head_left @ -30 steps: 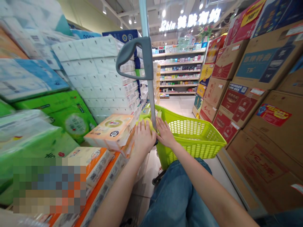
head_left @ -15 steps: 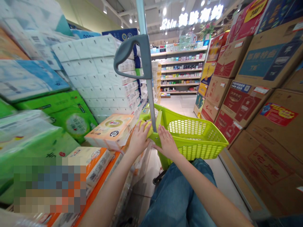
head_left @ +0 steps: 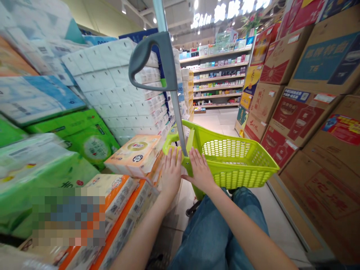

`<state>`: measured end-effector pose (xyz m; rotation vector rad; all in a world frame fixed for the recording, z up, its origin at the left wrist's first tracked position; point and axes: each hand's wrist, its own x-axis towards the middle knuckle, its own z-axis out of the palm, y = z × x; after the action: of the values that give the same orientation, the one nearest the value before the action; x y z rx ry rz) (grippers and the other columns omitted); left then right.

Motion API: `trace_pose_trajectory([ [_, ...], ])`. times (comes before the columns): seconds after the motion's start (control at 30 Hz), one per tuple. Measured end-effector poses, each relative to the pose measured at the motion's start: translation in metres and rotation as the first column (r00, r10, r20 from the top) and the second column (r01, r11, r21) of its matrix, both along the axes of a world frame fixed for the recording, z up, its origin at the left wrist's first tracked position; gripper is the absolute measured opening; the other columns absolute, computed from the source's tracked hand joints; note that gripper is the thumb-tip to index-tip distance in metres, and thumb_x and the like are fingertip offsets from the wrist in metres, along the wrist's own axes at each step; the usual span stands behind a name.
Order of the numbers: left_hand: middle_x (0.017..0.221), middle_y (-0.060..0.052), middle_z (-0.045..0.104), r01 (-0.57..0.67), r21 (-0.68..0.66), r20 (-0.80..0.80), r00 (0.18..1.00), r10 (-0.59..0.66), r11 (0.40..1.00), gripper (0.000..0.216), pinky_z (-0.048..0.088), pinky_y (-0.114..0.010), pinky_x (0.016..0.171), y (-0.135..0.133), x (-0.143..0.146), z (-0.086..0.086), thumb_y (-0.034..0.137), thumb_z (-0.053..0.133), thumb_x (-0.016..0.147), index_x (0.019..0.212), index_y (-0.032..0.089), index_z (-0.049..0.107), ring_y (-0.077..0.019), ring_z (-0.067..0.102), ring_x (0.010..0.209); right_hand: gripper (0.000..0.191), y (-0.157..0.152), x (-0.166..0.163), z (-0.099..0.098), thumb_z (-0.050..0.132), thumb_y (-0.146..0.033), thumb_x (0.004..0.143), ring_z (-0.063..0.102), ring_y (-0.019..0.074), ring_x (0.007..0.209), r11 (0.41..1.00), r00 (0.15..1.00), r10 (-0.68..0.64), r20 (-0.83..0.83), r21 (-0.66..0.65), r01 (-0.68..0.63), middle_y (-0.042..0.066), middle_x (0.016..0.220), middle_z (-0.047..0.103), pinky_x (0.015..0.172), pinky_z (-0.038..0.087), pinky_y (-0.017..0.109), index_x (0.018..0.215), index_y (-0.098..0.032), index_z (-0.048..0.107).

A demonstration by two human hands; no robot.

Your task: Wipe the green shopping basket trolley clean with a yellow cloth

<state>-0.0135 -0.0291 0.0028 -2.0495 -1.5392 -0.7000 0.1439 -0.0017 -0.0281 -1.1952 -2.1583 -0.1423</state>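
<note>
A lime-green wheeled shopping basket (head_left: 239, 161) stands on the aisle floor in front of me, with nothing visible inside it. Its metal pull rod rises from the near rim to a grey handle (head_left: 153, 62) overhead. My left hand (head_left: 171, 172) lies flat against the basket's near end, left of the rod, fingers stretched out. My right hand (head_left: 200, 170) rests flat on the same end, right of the rod, fingers spread. Neither hand holds anything. My knee in blue jeans (head_left: 219, 232) is below them.
Stacked tissue and paper packs (head_left: 112, 90) fill the left side, with an orange-and-cream tissue pack (head_left: 135, 153) jutting out beside my left hand. Cardboard cartons (head_left: 306, 112) wall the right side. The tiled aisle (head_left: 216, 122) runs ahead to product shelves (head_left: 216, 82).
The basket has shifted slightly forward and right, its handle leaning further left. Both hands stayed pressed on its near end, and my left fingers have straightened out flat.
</note>
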Motion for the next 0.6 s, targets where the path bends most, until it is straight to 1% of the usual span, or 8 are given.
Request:
trace_pose_trajectory([
  [0.07,0.162,-0.014,0.031,-0.013,0.0,-0.033,0.999,0.013,1.0,0.078,0.029,-0.052,0.121,-0.003,-0.002,0.0,0.001,0.043,0.083,0.157,0.015,0.023,-0.0281,0.015,0.154,0.108,0.0,0.001,0.0,0.062,-0.062,0.085,0.013,0.028,0.155,1.0,1.0,0.003,0.0,-0.007,-0.003,0.016,0.166,0.019,0.124,0.018,0.051,0.16,-0.011,0.003],
  [0.17,0.161,-0.011,0.036,0.003,-0.004,-0.073,0.997,-0.003,1.0,0.073,0.028,-0.051,0.122,0.002,-0.021,0.009,0.002,0.04,0.086,0.156,0.018,0.029,-0.0269,0.019,0.153,0.109,0.002,0.002,-0.002,0.062,-0.063,0.084,0.013,0.0276,0.155,1.0,1.0,0.012,-0.004,-0.004,-0.012,0.016,0.166,0.019,0.124,0.019,0.051,0.16,-0.012,0.003],
  [0.27,0.158,-0.01,0.04,-0.065,0.013,-0.023,0.998,0.065,0.998,0.071,0.029,-0.051,0.121,0.006,-0.028,0.017,0.002,0.037,0.087,0.155,0.02,0.032,-0.0264,0.023,0.152,0.109,0.003,0.001,-0.002,0.062,-0.064,0.084,0.014,0.0277,0.155,1.0,1.0,0.019,-0.007,0.0,-0.019,0.016,0.166,0.019,0.124,0.019,0.051,0.16,-0.012,0.003],
  [0.33,0.159,-0.01,0.038,-0.095,-0.001,-0.011,0.995,0.095,0.995,0.07,0.029,-0.05,0.121,0.003,-0.017,0.015,0.001,0.036,0.087,0.155,0.017,0.032,-0.0267,0.024,0.152,0.108,0.002,0.0,-0.001,0.061,-0.063,0.085,0.014,0.0281,0.155,1.0,1.0,0.015,-0.007,-0.004,-0.015,0.016,0.166,0.02,0.124,0.018,0.051,0.16,-0.011,0.004],
  [0.4,0.161,-0.011,0.034,-0.074,-0.038,-0.042,0.996,0.072,0.997,0.069,0.031,-0.049,0.121,-0.003,-0.001,0.009,0.003,0.038,0.088,0.155,0.015,0.031,-0.0269,0.024,0.152,0.105,0.001,-0.002,0.0,0.06,-0.062,0.086,0.014,0.0283,0.155,1.0,1.0,0.004,-0.009,-0.011,-0.004,0.017,0.165,0.02,0.124,0.016,0.051,0.16,-0.01,0.007],
  [0.47,0.162,-0.011,0.031,-0.069,-0.049,-0.054,0.996,0.067,0.996,0.069,0.031,-0.05,0.121,-0.008,0.008,0.003,0.004,0.039,0.088,0.155,0.014,0.03,-0.028,0.021,0.152,0.104,0.001,-0.002,0.001,0.06,-0.062,0.086,0.014,0.0283,0.154,1.0,1.0,-0.001,-0.011,-0.015,0.001,0.017,0.165,0.021,0.124,0.016,0.051,0.16,-0.01,0.008],
  [0.53,0.162,-0.01,0.031,-0.028,-0.039,-0.071,0.997,0.025,0.999,0.07,0.03,-0.05,0.121,-0.008,0.001,0.001,0.003,0.038,0.088,0.156,0.017,0.028,-0.0269,0.02,0.153,0.106,0.001,-0.002,0.0,0.062,-0.063,0.085,0.014,0.028,0.154,1.0,1.0,0.004,-0.008,-0.018,-0.004,0.017,0.165,0.021,0.124,0.016,0.051,0.16,-0.01,0.008],
  [0.6,0.162,-0.009,0.032,-0.016,-0.009,-0.049,0.999,0.016,1.0,0.07,0.029,-0.051,0.121,-0.003,-0.016,0.005,0.004,0.038,0.089,0.156,0.02,0.028,-0.0266,0.022,0.152,0.11,0.002,-0.002,-0.001,0.064,-0.065,0.082,0.014,0.0276,0.155,1.0,1.0,0.007,-0.004,-0.017,-0.008,0.016,0.166,0.019,0.124,0.017,0.05,0.16,-0.011,0.008],
])
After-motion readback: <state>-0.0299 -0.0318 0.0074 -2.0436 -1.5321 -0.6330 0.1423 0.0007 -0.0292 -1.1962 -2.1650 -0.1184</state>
